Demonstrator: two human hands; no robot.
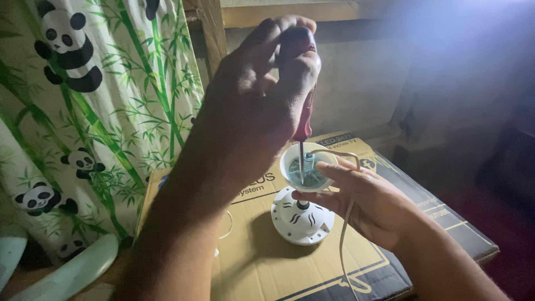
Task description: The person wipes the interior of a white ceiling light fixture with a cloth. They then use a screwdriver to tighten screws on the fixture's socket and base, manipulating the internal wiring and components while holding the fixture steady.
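My left hand (251, 106) is raised and shut on the red handle of a screwdriver (304, 124). The metal shaft points straight down into a white cup-shaped housing (288, 161). My right hand (373, 200) grips that housing from the right, thumb on its rim and fingers under it. The housing sits on a short neck above a round white vented base (301, 220), which rests on a cardboard box (267, 262). A thin white cord (346, 223) loops out of the housing and hangs down over my right hand.
A curtain (111, 111) with a panda and bamboo print hangs at the left. Pale green curved plastic blades (72, 270) lie at the lower left. A wooden frame and grey wall stand behind the box. The right side is dark.
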